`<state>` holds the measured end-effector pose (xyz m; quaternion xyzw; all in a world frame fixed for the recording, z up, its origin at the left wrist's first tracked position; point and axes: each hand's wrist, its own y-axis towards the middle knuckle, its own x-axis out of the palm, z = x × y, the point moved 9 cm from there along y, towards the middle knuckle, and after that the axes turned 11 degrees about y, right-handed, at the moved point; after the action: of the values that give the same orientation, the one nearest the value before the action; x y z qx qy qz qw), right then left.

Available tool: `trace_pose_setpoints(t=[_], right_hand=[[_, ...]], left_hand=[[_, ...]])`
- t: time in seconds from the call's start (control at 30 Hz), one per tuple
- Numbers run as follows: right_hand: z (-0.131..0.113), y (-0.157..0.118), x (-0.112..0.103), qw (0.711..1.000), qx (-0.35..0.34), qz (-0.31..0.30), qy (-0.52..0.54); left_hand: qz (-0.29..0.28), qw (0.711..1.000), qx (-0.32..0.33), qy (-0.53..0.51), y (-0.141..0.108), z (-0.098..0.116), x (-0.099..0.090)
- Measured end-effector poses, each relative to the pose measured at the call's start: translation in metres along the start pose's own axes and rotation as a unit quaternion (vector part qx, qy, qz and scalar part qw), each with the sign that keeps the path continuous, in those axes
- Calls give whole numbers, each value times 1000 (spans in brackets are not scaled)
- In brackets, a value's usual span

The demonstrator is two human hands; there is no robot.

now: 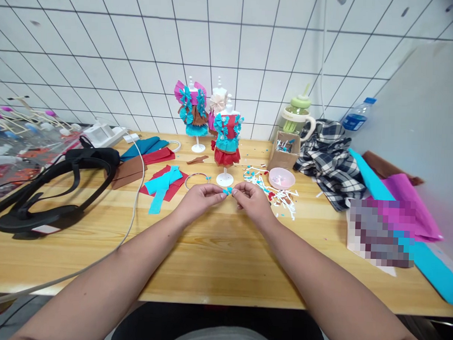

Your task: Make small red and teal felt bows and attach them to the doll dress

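Between my two hands is a small piece of blue crepe paper (229, 190), pinched at both sides above the table. My left hand (201, 199) closes its thumb and fingers on the left end. On the right end, my right hand (252, 198) pinches with curled fingers. Just behind stands a small white mannequin wearing a red and blue paper dress (228, 135), its round base (225, 180) close to my fingertips. A thin ring (197, 174) with small blue bits lies behind my left hand. White and coloured paper scraps (285, 199) are scattered beyond my right hand.
Two more dressed mannequins (193, 109) stand at the tiled wall. Blue and red strips (161, 187) and a black headset (95, 205) with a cable lie left. Rightward are a pink bowl (281, 178), a cardboard box (282, 157), a jug (297, 115), plaid cloth (327, 153) and crepe paper (407, 201).
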<state>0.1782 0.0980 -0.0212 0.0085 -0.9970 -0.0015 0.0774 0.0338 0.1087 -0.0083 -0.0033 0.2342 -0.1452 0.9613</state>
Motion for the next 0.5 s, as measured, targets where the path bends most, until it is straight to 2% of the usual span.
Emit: trace_pose_setpoints(t=[0.07,0.13,0.23,0.3,0.4,0.5], right_hand=[[-3,-1,-1,999,-22,7,-23],[-14,-4,-1,994,-82,7,-76],[-34,-12,8,960,-196,-23,-200],[-40,-16,13,936,-236,-34,-257],[-38,-14,12,937,-234,-32,-257],[-22,-6,7,976,-154,-27,-150]], left_hand=[[20,999,17,37,0,3,-4],[39,994,45,96,-1,9,-6],[59,975,96,193,-4,18,-7],[60,963,121,234,-6,22,-5],[57,955,138,257,-7,24,-3],[59,955,147,250,-9,27,-3]])
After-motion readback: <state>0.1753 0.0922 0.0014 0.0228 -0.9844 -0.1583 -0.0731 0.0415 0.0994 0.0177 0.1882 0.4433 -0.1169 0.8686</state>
